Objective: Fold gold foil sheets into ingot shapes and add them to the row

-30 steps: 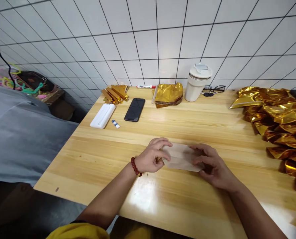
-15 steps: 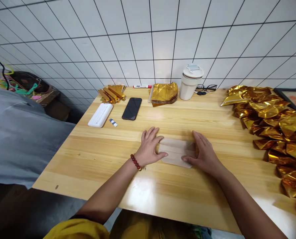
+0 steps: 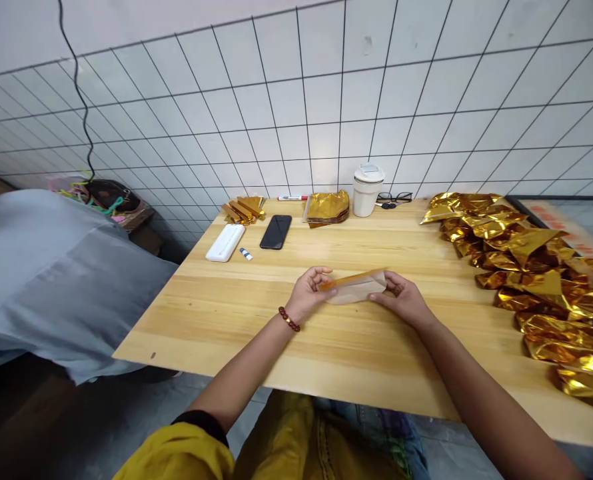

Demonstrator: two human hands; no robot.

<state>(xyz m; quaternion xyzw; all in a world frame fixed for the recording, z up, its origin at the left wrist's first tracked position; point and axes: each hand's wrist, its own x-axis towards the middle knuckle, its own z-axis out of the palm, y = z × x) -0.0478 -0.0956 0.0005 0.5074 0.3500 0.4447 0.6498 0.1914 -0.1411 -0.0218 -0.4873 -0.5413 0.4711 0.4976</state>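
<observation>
Between my two hands is a folded sheet of foil paper (image 3: pixel 359 289), its pale side facing me and a gold strip showing along the top edge. My left hand (image 3: pixel 310 291) pinches its left end, thumb in front and fingers behind. At the opposite end my right hand (image 3: pixel 401 297) grips the paper between thumb and fingers. The sheet is tilted up above the wooden table (image 3: pixel 256 320). A beaded bracelet (image 3: pixel 289 320) circles my left wrist.
Folded gold foil pieces (image 3: pixel 531 267) line the table's right side. At the back are a gold foil stack (image 3: pixel 328 207), a white cup (image 3: pixel 367 192), glasses (image 3: pixel 395 198), a marker (image 3: pixel 292 198) and gold strips (image 3: pixel 244 210). A phone (image 3: pixel 275 232) and white power bank (image 3: pixel 225 243) lie left.
The paper lay flat on the table under my hands; now both hands hold it raised and tilted, with its gold edge showing. The camera view has shifted upward and left.
</observation>
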